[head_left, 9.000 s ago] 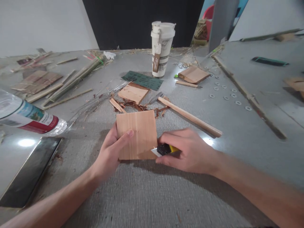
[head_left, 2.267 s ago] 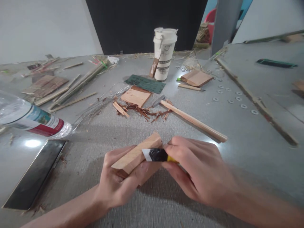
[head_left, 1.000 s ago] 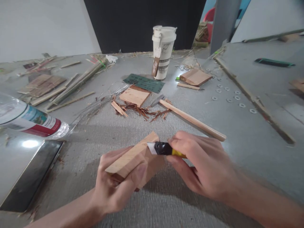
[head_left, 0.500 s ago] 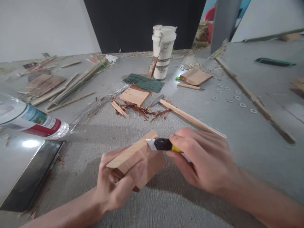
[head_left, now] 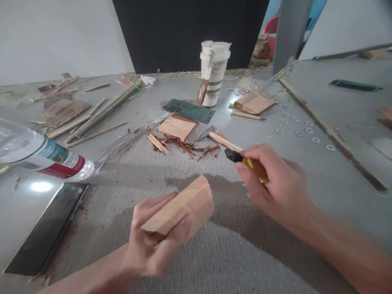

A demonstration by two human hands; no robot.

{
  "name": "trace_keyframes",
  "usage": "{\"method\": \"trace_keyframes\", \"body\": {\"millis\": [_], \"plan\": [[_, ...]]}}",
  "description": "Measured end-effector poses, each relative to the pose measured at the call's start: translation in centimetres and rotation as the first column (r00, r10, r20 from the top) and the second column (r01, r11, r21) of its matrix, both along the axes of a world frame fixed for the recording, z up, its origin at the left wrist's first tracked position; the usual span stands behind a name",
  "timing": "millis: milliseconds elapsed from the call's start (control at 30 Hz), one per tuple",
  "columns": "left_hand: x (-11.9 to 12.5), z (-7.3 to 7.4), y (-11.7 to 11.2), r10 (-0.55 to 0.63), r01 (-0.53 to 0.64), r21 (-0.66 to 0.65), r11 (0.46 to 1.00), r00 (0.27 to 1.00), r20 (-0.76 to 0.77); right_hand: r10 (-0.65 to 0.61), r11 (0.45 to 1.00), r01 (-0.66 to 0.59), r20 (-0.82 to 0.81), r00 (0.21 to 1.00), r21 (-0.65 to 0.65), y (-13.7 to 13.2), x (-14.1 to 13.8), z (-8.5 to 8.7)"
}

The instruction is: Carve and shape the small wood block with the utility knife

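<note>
My left hand [head_left: 153,241] grips a pale square wood block [head_left: 183,206], tilted on edge above the grey table [head_left: 220,261]. My right hand [head_left: 275,185] is closed round a yellow and black utility knife [head_left: 245,160], lifted up and to the right of the block, its black tip pointing left and away from the wood. Knife and block are apart.
Behind lie a wood piece [head_left: 177,126] amid red shavings, a long wood stick [head_left: 223,142], green sandpaper [head_left: 189,110] and a paper cup [head_left: 213,72]. A plastic bottle [head_left: 39,155] and a phone [head_left: 45,228] lie at left. Washers [head_left: 298,130] are scattered at right.
The knife has come off the block's edge and risen up to the right. The block was flat on the table earlier and is now held tilted on edge in my left hand.
</note>
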State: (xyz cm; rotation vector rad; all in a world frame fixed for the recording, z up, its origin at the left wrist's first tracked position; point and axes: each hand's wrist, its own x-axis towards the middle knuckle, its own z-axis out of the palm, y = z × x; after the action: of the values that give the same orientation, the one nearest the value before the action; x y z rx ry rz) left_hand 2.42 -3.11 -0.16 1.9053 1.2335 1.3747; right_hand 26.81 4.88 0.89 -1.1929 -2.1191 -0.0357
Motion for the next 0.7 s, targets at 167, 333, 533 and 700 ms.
{"method": "trace_keyframes", "body": {"millis": [167,333,533,700], "plan": [[0.0,-0.2,0.3,-0.021,0.021,-0.002,1.000,1.000,0.015,0.243,0.970,-0.243,-0.031,0.969,0.003,-2.9,-1.3,0.8],[0.3,0.0,0.4,-0.028,0.028,0.019,0.999,0.999,0.020,0.337,0.942,-0.337,-0.022,0.941,-0.002,-3.4,-1.4,0.9],[0.2,0.1,0.3,-0.018,0.019,0.025,1.000,1.000,-0.017,0.371,0.928,-0.370,0.001,0.929,-0.043,-3.4,-1.7,0.9],[0.1,0.2,0.2,-0.034,0.034,0.067,0.997,0.999,-0.010,0.396,0.917,-0.397,-0.014,0.918,-0.039,-3.2,-1.6,0.9]]}}
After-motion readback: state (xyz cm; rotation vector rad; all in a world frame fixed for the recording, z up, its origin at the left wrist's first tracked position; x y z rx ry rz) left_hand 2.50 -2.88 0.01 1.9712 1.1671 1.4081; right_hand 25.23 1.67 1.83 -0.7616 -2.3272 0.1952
